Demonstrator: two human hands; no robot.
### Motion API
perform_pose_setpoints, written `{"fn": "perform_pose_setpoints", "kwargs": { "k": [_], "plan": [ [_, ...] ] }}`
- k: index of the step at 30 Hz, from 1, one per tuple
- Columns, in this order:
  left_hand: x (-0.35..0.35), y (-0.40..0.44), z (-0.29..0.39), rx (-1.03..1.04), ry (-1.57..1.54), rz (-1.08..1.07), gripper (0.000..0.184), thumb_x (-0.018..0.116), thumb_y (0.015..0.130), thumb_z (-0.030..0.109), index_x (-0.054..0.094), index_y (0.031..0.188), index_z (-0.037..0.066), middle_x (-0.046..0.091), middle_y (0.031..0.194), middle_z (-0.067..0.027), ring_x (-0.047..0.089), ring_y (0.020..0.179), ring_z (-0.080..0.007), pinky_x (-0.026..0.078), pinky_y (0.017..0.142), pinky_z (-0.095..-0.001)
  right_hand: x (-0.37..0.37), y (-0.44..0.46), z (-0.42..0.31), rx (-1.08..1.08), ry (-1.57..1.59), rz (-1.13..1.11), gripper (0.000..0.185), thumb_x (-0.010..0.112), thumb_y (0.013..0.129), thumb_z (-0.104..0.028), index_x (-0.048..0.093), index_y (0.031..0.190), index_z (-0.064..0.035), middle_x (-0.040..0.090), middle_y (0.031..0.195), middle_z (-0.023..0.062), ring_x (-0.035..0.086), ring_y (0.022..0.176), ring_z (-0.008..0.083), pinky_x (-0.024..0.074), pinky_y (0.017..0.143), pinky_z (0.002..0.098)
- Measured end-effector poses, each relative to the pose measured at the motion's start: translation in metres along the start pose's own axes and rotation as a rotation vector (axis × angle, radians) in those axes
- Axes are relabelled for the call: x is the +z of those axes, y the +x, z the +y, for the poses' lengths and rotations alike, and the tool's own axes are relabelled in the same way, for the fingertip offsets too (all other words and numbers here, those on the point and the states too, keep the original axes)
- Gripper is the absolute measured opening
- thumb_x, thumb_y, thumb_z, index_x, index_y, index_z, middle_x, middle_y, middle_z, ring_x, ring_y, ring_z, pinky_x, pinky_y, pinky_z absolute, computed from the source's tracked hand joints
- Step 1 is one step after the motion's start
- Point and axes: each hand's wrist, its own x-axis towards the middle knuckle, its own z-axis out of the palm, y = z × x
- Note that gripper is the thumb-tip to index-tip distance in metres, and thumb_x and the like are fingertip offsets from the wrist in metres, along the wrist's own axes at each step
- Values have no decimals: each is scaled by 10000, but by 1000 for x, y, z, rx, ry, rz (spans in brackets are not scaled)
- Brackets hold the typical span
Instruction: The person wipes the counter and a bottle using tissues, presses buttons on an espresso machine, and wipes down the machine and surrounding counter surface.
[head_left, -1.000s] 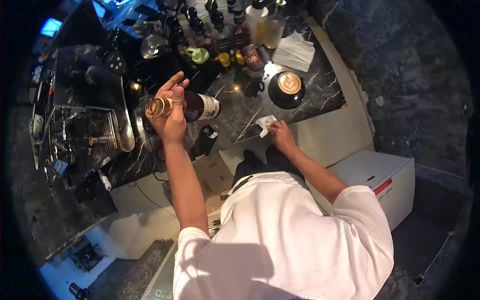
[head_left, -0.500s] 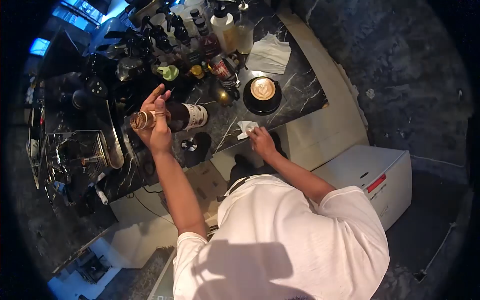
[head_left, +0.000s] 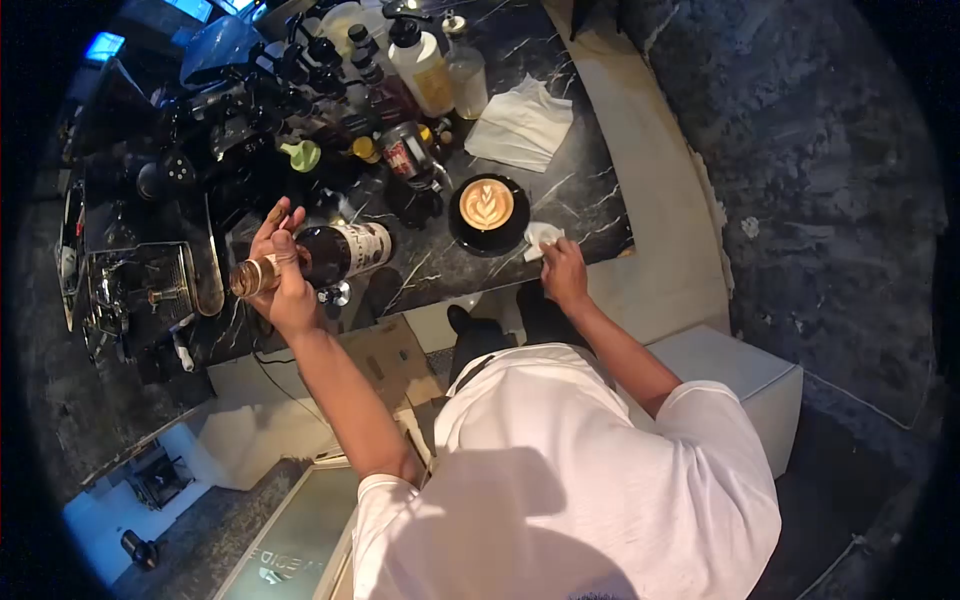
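Observation:
My left hand (head_left: 284, 287) is wrapped round the neck of a dark glass bottle (head_left: 335, 250) with a pale label, its open mouth tilted toward me. Against the counter's front edge, my right hand (head_left: 564, 272) pinches a crumpled white tissue (head_left: 540, 238). Just left of the tissue, a cup of coffee with leaf-patterned foam (head_left: 487, 204) rests on a black saucer (head_left: 487, 241). Behind the cup lies a folded white cloth (head_left: 521, 124).
Pump bottles (head_left: 420, 68) and other bottles crowd the back of the dark marble counter (head_left: 445, 268). A bottle with a red label (head_left: 405, 155) stands behind the cup. Machine parts (head_left: 150, 290) are at the left, a white box (head_left: 735, 375) at the lower right.
Relative to the cup, my right hand with the tissue has moved from in front of it to its right side. The bottle stays in my left hand; the whole view has shifted.

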Motion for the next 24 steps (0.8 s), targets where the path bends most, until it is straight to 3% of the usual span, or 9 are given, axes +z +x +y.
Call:
{"fn": "perform_pose_setpoints", "kwargs": {
  "k": [6, 10, 15, 21, 24],
  "plan": [
    [25, -12, -3, 38, 34, -1, 258, 554, 1029, 191, 641, 920, -25, 604, 1309, -220, 662, 1083, -277, 514, 854, -301, 5, 62, 19, -96, 54, 24, 271, 626, 771, -38, 726, 1022, -72, 591, 918, 111, 568, 847, 313, 495, 770, 392],
    [43, -21, 7, -48, 30, 66, 288, 557, 1031, 223, 648, 1079, -47, 605, 1318, -204, 662, 1082, -253, 504, 827, -261, 5, 88, 23, -115, 153, 56, 186, 606, 801, -53, 731, 937, -33, 598, 896, 127, 562, 812, 339, 500, 754, 414],
    [51, -31, 11, -47, 44, 102, 336, 567, 1028, 237, 628, 1177, -57, 606, 1330, -184, 662, 1087, -238, 492, 777, -232, 9, 137, 27, -86, 188, -98, 156, 578, 818, -80, 720, 867, -39, 583, 835, 141, 565, 772, 367, 502, 754, 433],
    [51, -39, 13, -40, 51, 131, 327, 561, 1031, 234, 633, 1169, -53, 606, 1329, -189, 667, 1078, -242, 491, 757, -238, 24, 172, 30, -192, 229, -59, 173, 557, 834, -93, 711, 887, -34, 581, 882, 139, 561, 820, 375, 499, 756, 452],
    [53, -41, 18, -16, 70, 163, 203, 602, 997, 162, 599, 865, 8, 622, 1290, -204, 691, 1035, -259, 474, 689, -211, 18, 153, 37, -305, 168, -49, 175, 536, 846, -104, 690, 887, -31, 564, 888, 149, 559, 804, 371, 478, 702, 465]
  ]
}}
